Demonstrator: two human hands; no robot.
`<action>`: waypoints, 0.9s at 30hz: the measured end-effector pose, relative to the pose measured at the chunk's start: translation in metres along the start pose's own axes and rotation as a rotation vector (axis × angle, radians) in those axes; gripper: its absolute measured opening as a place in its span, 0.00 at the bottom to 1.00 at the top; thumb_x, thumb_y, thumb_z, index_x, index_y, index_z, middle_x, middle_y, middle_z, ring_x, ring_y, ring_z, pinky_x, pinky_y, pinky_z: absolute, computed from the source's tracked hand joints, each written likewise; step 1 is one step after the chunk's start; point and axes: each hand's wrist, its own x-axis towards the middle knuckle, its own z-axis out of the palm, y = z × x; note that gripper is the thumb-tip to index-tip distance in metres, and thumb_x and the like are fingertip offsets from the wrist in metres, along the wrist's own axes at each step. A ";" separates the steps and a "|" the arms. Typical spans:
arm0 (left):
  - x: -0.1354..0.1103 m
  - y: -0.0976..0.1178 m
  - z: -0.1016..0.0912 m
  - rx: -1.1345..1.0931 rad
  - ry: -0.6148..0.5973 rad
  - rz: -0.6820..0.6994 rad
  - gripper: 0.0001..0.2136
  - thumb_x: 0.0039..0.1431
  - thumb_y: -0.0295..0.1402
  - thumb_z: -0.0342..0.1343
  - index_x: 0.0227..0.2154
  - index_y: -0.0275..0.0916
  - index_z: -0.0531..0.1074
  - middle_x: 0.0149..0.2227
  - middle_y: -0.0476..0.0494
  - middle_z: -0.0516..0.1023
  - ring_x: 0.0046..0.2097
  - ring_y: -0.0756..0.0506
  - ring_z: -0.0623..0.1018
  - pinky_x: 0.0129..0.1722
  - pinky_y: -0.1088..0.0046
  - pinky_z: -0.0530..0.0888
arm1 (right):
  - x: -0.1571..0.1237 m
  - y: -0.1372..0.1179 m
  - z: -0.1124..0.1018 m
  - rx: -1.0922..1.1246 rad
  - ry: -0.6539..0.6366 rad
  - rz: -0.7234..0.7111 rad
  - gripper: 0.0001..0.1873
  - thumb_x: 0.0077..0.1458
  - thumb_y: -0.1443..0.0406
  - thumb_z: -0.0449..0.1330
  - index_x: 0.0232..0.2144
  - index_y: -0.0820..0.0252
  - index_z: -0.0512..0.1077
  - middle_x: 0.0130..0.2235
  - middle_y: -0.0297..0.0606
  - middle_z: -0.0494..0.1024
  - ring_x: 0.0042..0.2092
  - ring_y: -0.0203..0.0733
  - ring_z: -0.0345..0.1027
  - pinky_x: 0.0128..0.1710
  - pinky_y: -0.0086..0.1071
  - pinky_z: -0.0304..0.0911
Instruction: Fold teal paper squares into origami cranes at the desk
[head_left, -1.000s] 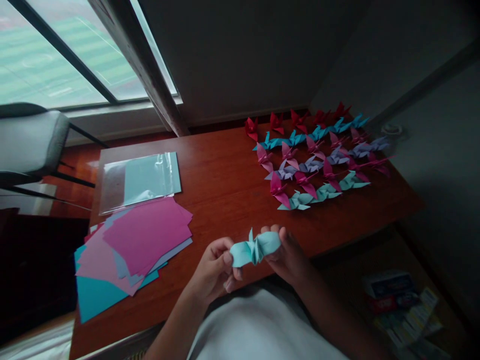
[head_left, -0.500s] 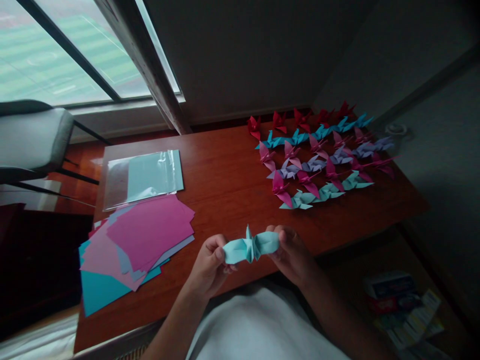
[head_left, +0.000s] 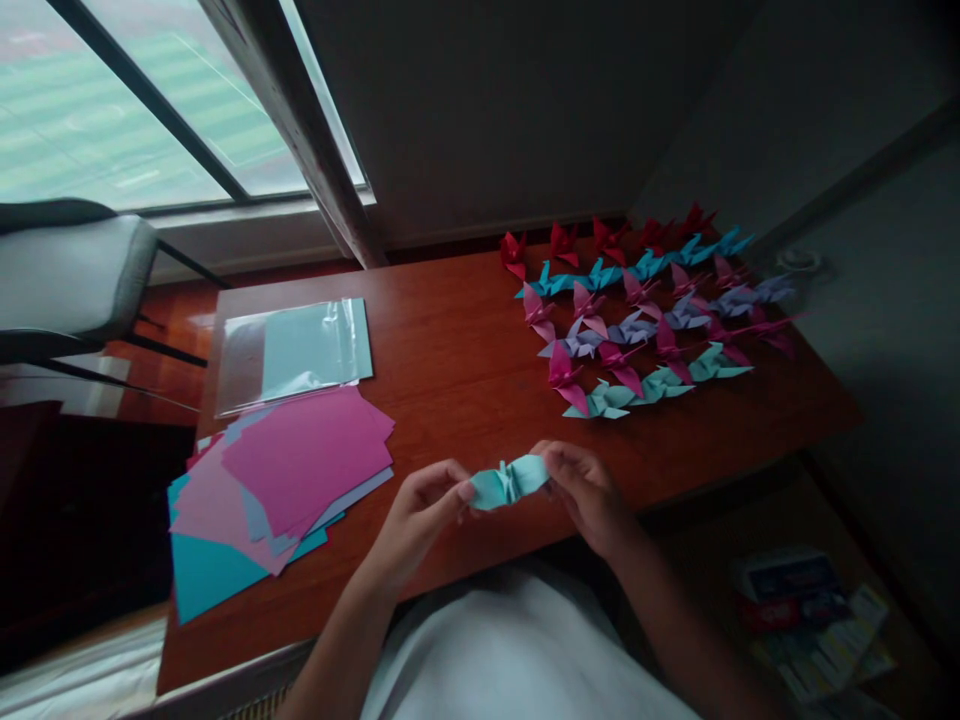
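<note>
Both of my hands hold a light blue paper crane (head_left: 510, 481) above the near edge of the wooden table (head_left: 450, 370). My left hand (head_left: 420, 520) pinches its left wing tip between thumb and fingers. My right hand (head_left: 589, 492) pinches the right wing, fingers closed. The crane's body points up between the two wings. Several finished paper cranes (head_left: 637, 310) in red, blue, pink, purple and teal lie in rows at the far right of the table.
A fanned stack of pink, purple and blue paper sheets (head_left: 277, 480) lies at the left. Behind it rests a clear plastic sleeve (head_left: 296, 350) with blue paper inside. A grey chair (head_left: 67, 270) stands by the window. Boxes and packets (head_left: 810, 610) sit on the floor at right.
The crane has come slightly lower and its wings look pulled out flatter. My left fingers now grip only the wing tip, and the view has shifted a little right.
</note>
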 end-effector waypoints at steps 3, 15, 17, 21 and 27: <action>0.003 0.008 -0.005 0.224 0.021 0.040 0.15 0.59 0.43 0.63 0.27 0.35 0.76 0.26 0.48 0.74 0.29 0.50 0.69 0.29 0.78 0.65 | 0.004 -0.004 -0.004 -0.226 0.004 -0.069 0.18 0.63 0.53 0.60 0.27 0.59 0.74 0.27 0.32 0.68 0.30 0.36 0.59 0.32 0.31 0.54; 0.007 0.001 -0.010 0.004 0.172 0.030 0.16 0.56 0.45 0.65 0.26 0.36 0.74 0.24 0.49 0.73 0.27 0.52 0.69 0.27 0.80 0.65 | 0.003 -0.004 -0.001 -0.283 -0.064 -0.004 0.17 0.61 0.54 0.61 0.27 0.59 0.73 0.27 0.31 0.68 0.31 0.36 0.58 0.32 0.31 0.54; 0.007 0.002 -0.010 -0.061 0.164 0.010 0.17 0.55 0.45 0.66 0.25 0.36 0.73 0.22 0.50 0.71 0.25 0.53 0.68 0.26 0.81 0.64 | 0.003 -0.004 -0.002 -0.277 -0.103 0.033 0.15 0.60 0.55 0.62 0.29 0.59 0.74 0.29 0.32 0.70 0.33 0.37 0.61 0.34 0.31 0.56; 0.006 0.005 -0.008 -0.026 0.078 -0.017 0.15 0.55 0.43 0.67 0.26 0.35 0.74 0.23 0.50 0.71 0.26 0.52 0.68 0.26 0.80 0.65 | 0.005 -0.002 -0.003 -0.298 -0.160 0.099 0.12 0.59 0.56 0.63 0.35 0.59 0.78 0.34 0.35 0.77 0.37 0.40 0.68 0.39 0.32 0.60; 0.008 0.007 -0.010 0.136 0.008 -0.006 0.11 0.55 0.39 0.67 0.33 0.36 0.76 0.31 0.47 0.77 0.34 0.49 0.74 0.34 0.77 0.71 | 0.007 0.001 0.001 -0.417 -0.092 0.055 0.10 0.58 0.58 0.64 0.31 0.59 0.78 0.30 0.34 0.77 0.34 0.39 0.67 0.35 0.31 0.59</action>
